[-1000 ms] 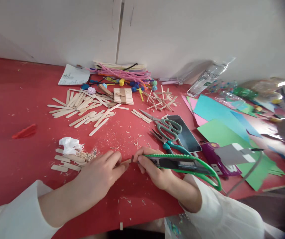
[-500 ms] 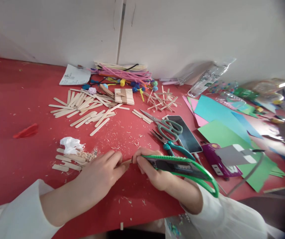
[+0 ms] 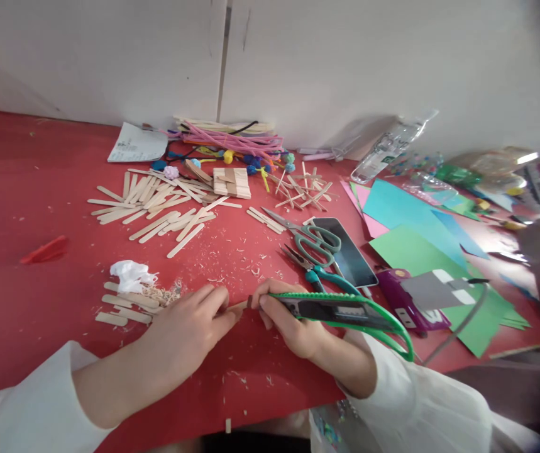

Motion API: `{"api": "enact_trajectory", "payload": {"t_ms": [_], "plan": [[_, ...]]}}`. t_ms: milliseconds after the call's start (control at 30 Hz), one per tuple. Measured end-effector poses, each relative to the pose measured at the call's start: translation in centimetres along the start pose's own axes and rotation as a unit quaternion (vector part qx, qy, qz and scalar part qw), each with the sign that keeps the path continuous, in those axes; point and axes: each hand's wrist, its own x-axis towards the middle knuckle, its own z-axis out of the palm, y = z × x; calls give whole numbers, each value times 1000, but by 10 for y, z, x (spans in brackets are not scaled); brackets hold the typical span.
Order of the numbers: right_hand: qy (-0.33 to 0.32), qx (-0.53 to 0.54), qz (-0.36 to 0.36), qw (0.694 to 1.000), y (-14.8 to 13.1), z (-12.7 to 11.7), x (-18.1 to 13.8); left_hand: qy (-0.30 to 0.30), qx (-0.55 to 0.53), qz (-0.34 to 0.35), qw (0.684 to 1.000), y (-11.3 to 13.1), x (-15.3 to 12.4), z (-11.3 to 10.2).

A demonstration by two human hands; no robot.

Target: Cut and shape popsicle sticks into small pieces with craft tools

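Observation:
My left hand pinches a short wooden stick against the red table. My right hand is closed round a green utility knife, its tip against the stick's free end. Wood shavings lie scattered just beyond both hands. A small pile of cut stick pieces and a crumpled white scrap sit left of my left hand.
Loose craft sticks, a stick block, pink pipe cleaners and pompoms lie farther back. Two scissors, a phone, a purple tool and coloured paper sheets are to the right. A wall bounds the table behind.
Both hands stay in place with the knife tip at the stick. The view has shifted slightly.

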Motion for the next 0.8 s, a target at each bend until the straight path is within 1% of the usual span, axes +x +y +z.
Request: {"api": "enact_trajectory", "payload": {"t_ms": [100, 233, 433, 567, 800], "plan": [[-3, 9, 1, 1000, -2, 1, 1, 11, -12, -7, 1000, 1, 0, 2], [-1, 6, 10, 1000, -4, 2, 2, 6, -11, -13, 1000, 1, -1, 2], [-11, -2, 7, 1000, -4, 2, 2, -13, 23, 1, 1000, 1, 0, -1], [-2, -17, -5, 1000, -6, 2, 2, -9, 18, 1, 1000, 1, -1, -1], [-2, 0, 11, 1000, -6, 1, 2, -1, 23, 20, 1000, -1, -1, 1]]}}
